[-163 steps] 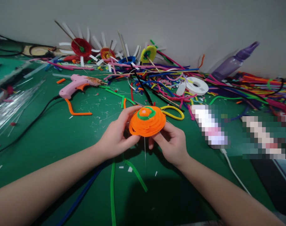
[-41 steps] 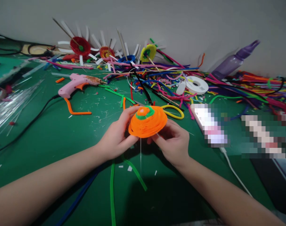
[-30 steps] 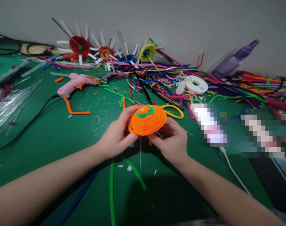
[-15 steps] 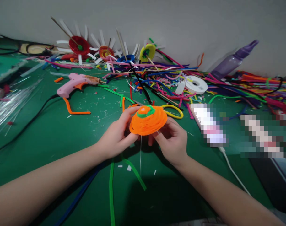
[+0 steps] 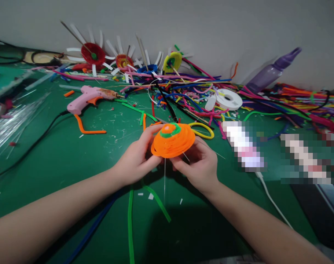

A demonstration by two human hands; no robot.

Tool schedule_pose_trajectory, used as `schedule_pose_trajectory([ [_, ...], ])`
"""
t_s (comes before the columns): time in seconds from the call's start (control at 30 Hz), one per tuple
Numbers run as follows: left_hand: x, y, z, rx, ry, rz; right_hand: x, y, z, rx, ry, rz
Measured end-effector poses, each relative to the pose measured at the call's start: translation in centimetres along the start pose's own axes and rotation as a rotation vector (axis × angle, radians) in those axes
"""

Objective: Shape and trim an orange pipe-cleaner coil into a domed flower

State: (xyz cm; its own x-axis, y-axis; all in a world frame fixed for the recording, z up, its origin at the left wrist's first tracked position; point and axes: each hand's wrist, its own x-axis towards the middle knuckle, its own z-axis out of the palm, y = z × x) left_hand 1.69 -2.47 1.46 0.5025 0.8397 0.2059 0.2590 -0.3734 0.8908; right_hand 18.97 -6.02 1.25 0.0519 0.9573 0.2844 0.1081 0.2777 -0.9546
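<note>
Below a grey wall, a green table carries a heap of fuzzy stems. The coiled orange dome is held, tilted, between the 2 hands. The left hand clasps its left rim, thumb near, fingers behind; the right hand curls in under the right rim, its fingertips too hidden to tell what they grip. The step seems to be work underneath, where 1 clear strand hangs; the next move likely calls for a steady rim. A yellow loop crowds the far side; more room lies nearer the person.
</note>
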Motion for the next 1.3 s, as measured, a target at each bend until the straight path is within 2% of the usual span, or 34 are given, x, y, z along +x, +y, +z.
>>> schedule_pose_trajectory([
  [0.4, -0.15, -0.13, 0.04, -0.015, -0.01, -0.003, 0.04, -0.39, 0.03, 0.026, -0.049, -0.03],
  [0.77, -0.13, -0.19, 0.04, -0.007, -0.018, -0.007, 0.22, -0.54, 0.0, 0.05, -0.069, -0.018],
  [1.0, -0.02, -0.05, 0.02, 0.029, -0.002, -0.006, 0.43, -0.24, -0.08, 0.044, -0.127, 0.02],
  [1.3, -0.04, -0.03, -0.02, -0.012, -0.057, -0.044, 0.77, -0.24, -0.27, -0.003, -0.125, 0.023],
])
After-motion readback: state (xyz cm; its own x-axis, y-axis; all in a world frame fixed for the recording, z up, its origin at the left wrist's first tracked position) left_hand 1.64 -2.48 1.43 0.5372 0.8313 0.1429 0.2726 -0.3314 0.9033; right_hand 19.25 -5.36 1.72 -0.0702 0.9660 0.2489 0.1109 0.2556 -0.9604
